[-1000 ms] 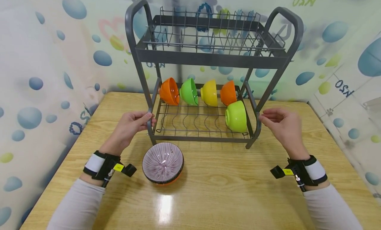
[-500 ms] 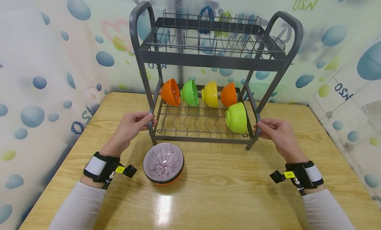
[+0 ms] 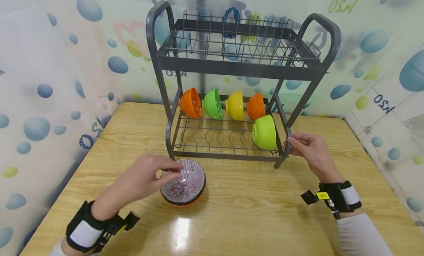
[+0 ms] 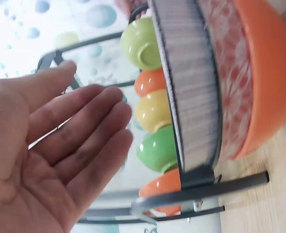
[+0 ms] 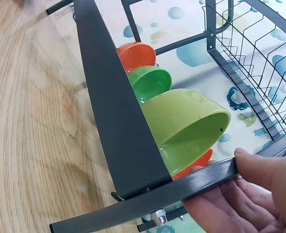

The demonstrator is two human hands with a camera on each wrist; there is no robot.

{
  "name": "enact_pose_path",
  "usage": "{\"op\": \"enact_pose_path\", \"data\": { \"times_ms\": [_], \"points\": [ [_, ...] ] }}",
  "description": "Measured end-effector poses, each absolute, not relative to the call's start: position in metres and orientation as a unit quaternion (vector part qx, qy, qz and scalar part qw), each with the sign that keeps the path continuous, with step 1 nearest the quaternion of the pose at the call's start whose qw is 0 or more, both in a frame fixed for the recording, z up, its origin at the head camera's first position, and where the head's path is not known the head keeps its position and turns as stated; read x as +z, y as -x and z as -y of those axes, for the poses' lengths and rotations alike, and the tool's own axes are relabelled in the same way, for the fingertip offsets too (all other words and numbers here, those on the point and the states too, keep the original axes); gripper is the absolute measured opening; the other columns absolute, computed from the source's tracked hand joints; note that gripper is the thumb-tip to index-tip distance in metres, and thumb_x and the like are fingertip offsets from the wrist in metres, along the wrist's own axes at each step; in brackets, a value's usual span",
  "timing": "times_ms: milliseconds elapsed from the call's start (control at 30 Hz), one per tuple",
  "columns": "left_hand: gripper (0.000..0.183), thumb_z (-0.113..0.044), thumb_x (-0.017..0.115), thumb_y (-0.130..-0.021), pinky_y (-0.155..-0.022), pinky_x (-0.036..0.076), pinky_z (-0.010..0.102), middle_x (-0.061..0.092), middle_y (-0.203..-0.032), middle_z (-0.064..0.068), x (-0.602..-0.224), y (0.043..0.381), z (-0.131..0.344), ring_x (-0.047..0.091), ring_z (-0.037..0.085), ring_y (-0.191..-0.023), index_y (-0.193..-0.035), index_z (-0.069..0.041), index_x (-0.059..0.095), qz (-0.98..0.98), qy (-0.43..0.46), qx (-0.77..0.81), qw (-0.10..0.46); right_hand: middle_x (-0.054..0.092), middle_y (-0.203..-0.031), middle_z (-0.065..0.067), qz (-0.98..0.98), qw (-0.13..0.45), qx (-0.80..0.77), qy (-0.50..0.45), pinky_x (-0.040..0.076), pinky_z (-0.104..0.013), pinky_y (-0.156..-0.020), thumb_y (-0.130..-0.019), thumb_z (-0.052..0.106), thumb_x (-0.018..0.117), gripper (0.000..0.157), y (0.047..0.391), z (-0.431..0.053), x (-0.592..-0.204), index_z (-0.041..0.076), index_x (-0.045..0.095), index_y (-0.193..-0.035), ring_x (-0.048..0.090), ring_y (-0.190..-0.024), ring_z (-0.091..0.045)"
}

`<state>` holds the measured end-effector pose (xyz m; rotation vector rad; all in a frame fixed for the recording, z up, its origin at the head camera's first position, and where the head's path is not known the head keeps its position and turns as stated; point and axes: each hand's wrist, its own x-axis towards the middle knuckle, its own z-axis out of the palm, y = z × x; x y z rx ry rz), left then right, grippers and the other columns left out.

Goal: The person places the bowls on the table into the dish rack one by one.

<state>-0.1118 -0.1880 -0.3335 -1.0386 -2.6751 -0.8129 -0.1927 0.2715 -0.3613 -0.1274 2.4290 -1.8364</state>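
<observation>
A dark grey two-tier dish rack (image 3: 238,67) stands on the table. My right hand (image 3: 309,149) pinches the rack's right side bar (image 5: 201,182) between thumb and fingers. Just in front of the rack's left foot is a stack of bowls, topped by a striped bowl (image 3: 192,180). Beneath it the left wrist view shows a red-patterned bowl (image 4: 234,73) and an orange bowl (image 4: 274,73). My left hand (image 3: 145,177), fingers loosely bent and holding nothing, hovers by the stack's left edge, its fingertips overlapping the striped bowl in the head view.
On the lower tier, an orange bowl (image 3: 190,103), a green bowl (image 3: 212,104), a yellow bowl (image 3: 234,106) and another orange bowl (image 3: 255,106) line the back. A larger lime-green bowl (image 3: 264,132) sits front right. Patterned wall covering (image 3: 82,57) rises behind the table.
My left hand has let go of the rack's left side bar and moved down towards the bowl stack. My right hand, loosely at the right bar earlier, moved slightly down and grips it.
</observation>
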Motion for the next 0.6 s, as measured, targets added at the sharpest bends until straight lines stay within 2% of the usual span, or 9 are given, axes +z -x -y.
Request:
{"op": "enact_pose_path", "data": {
  "times_ms": [167, 267, 400, 500, 600],
  "points": [
    [0.023, -0.029, 0.073, -0.090, -0.076, 0.060, 0.028, 0.077, -0.095, 0.000, -0.339, 0.096, 0.172, 0.072, 0.010, -0.085, -0.102, -0.010, 0.077, 0.889, 0.409, -0.205, 0.027, 0.078, -0.096, 0.000, -0.793, 0.044, -0.607, 0.045, 0.059, -0.023, -0.078, -0.096, 0.027, 0.065, 0.041, 0.192, -0.272, -0.361, -0.007, 0.062, -0.118, 0.075, -0.090, -0.011],
    [0.024, -0.033, 0.073, -0.089, -0.072, 0.058, 0.025, 0.076, -0.090, -0.002, -0.340, 0.090, 0.164, 0.069, 0.007, -0.080, -0.100, -0.012, 0.078, 0.894, 0.413, -0.174, 0.017, 0.077, -0.094, 0.004, -0.800, 0.040, -0.598, 0.046, 0.059, -0.023, -0.077, -0.096, 0.028, 0.064, 0.042, 0.192, -0.271, -0.361, -0.007, 0.061, -0.119, 0.075, -0.089, -0.009],
    [0.016, -0.032, 0.075, -0.087, -0.060, 0.050, 0.020, 0.065, -0.071, -0.011, -0.341, 0.084, 0.155, 0.058, -0.001, -0.065, -0.082, -0.018, 0.072, 0.900, 0.414, -0.139, 0.019, 0.076, -0.093, 0.011, -0.810, 0.037, -0.584, 0.046, 0.059, -0.022, -0.077, -0.098, 0.029, 0.062, 0.043, 0.193, -0.270, -0.362, -0.008, 0.061, -0.120, 0.074, -0.088, -0.004],
    [0.025, -0.031, 0.075, -0.087, -0.054, 0.043, 0.020, 0.052, -0.062, -0.015, -0.345, 0.083, 0.150, 0.048, -0.002, -0.058, -0.069, -0.022, 0.059, 0.902, 0.414, -0.120, 0.015, 0.076, -0.094, 0.009, -0.809, 0.039, -0.585, 0.046, 0.059, -0.021, -0.077, -0.098, 0.028, 0.062, 0.043, 0.193, -0.271, -0.362, -0.008, 0.060, -0.120, 0.074, -0.088, -0.004],
    [0.031, -0.027, 0.073, -0.087, -0.051, 0.040, 0.021, 0.047, -0.059, -0.016, -0.349, 0.082, 0.147, 0.046, -0.002, -0.054, -0.065, -0.022, 0.053, 0.908, 0.405, -0.109, 0.015, 0.077, -0.094, 0.007, -0.807, 0.038, -0.587, 0.051, 0.059, -0.022, -0.078, -0.098, 0.028, 0.062, 0.040, 0.192, -0.271, -0.362, -0.007, 0.061, -0.119, 0.074, -0.089, -0.006]
  ]
}}
